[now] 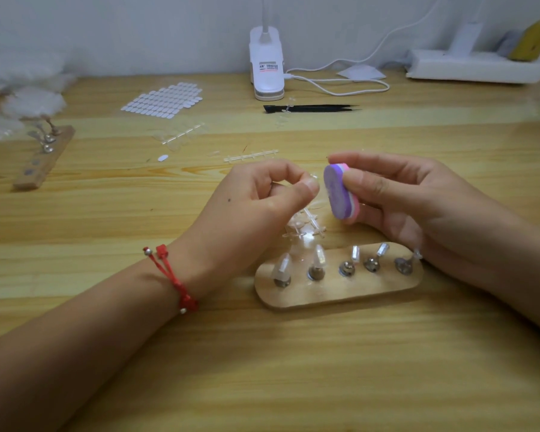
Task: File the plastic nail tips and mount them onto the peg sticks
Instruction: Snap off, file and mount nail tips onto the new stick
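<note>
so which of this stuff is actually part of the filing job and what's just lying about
In use: left hand pinching a clear nail tip; right hand holding the purple-pink file block; near peg stand; clear tip strips under the hands.
Lying about: black tweezers; clip lamp; white cable; power strip.

the clear nail tip (315, 177) is mostly hidden behind the thumb of the left hand (259, 198). the neck of the clip lamp (266, 67) runs off the top edge. the white pile (25, 95) at far left is blurred.
</note>
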